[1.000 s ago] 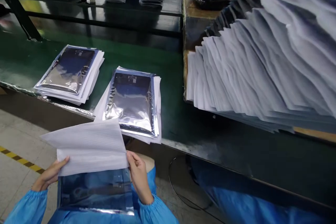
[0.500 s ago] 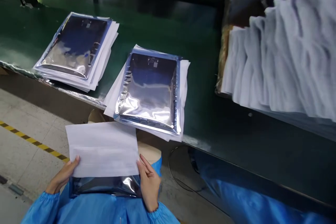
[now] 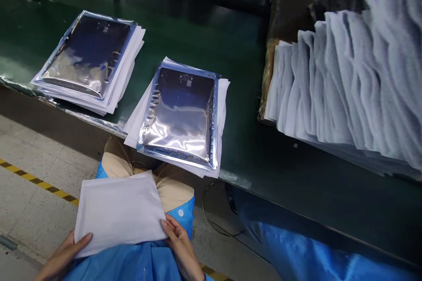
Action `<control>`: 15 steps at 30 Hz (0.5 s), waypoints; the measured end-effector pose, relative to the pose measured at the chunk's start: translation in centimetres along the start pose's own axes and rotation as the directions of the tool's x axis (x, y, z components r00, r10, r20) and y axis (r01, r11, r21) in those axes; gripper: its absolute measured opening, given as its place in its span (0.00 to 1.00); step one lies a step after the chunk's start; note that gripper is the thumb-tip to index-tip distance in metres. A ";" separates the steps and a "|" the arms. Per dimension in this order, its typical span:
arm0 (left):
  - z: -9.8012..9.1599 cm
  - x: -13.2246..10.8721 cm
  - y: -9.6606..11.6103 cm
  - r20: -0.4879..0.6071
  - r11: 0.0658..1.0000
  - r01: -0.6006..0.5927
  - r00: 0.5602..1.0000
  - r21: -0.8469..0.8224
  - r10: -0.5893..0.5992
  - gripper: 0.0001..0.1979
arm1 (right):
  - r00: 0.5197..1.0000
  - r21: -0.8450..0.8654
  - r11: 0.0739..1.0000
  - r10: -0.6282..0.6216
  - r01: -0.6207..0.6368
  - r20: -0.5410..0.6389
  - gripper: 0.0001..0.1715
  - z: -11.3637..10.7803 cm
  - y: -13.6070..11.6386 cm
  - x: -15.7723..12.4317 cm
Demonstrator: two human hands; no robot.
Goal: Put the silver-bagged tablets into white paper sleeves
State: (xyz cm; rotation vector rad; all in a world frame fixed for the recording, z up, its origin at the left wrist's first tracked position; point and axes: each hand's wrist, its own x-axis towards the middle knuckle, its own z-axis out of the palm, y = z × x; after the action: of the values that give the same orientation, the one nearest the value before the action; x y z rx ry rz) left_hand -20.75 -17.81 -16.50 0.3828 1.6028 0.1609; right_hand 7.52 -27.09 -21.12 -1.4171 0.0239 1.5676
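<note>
I hold a white foam pouch point(image 3: 120, 210) flat over my lap, below the table edge. My left hand point(image 3: 64, 254) grips its lower left corner with the thumb on top. My right hand point(image 3: 180, 241) pinches its lower right corner. The silver bag seen earlier under the foam is hidden now. On the green table just above lies a shiny silver anti-static bag point(image 3: 180, 114) on a stack of white foam sheets. A second such stack with a silver bag point(image 3: 87, 55) on top lies further left.
A big fanned pile of white foam pouches point(image 3: 346, 83) fills the right side of the dark green table point(image 3: 244, 109), on a brown board. Blue fabric point(image 3: 296, 246) hangs under the table at right. The floor at left has a yellow-black line point(image 3: 39, 182).
The white foam pouch has slid down toward me and now covers the silver bag completely. My view has tilted downward.
</note>
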 end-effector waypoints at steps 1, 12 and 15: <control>-0.1 -0.1 0.1 0.004 0.999 -0.037 0.999 -0.019 0.037 0.36 | 0.999 -0.016 1.000 -0.022 0.023 0.043 0.25 0.2 -0.7 0.2; -0.7 1.2 1.5 -0.130 0.943 -0.235 0.954 0.236 0.270 0.22 | 0.993 -0.110 0.987 -0.113 0.115 0.020 0.27 2.9 -0.4 5.0; -0.9 1.4 0.6 -0.098 0.946 -0.243 0.958 0.215 0.268 0.21 | 0.989 -0.084 0.990 -0.108 0.116 0.099 0.28 2.7 -0.7 5.1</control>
State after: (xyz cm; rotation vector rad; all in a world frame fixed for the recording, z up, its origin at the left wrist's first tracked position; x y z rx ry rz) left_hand -21.56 -16.70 -17.60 0.7525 1.6950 0.2252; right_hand 6.80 -22.04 -23.78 -1.3878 -0.1814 1.5567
